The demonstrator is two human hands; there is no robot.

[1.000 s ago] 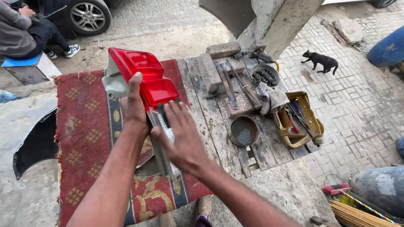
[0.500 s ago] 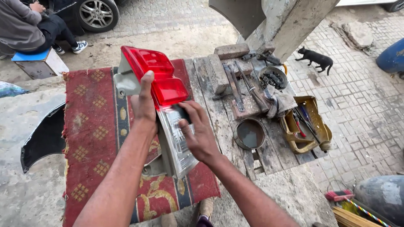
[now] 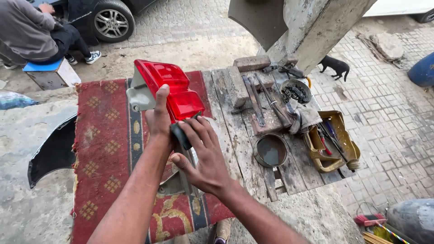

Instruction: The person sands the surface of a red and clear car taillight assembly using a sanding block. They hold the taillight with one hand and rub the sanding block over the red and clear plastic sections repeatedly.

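Head cam: left hand [image 3: 158, 119] grips the red tail light [image 3: 169, 90], right hand [image 3: 203, 153] half-curled pressing a dark pad [image 3: 181, 134], I think. Right of them, round tin [image 3: 270, 150] and yellow tray [image 3: 334, 142] of tools near the bench edge

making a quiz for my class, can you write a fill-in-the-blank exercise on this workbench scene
1. The left hand holds up a ____ plastic car tail light.
2. The patterned red rug lies on the ____ side of the wooden workbench.
3. The round metal pan sits on bare ____ planks.

Missing words: red; left; wooden
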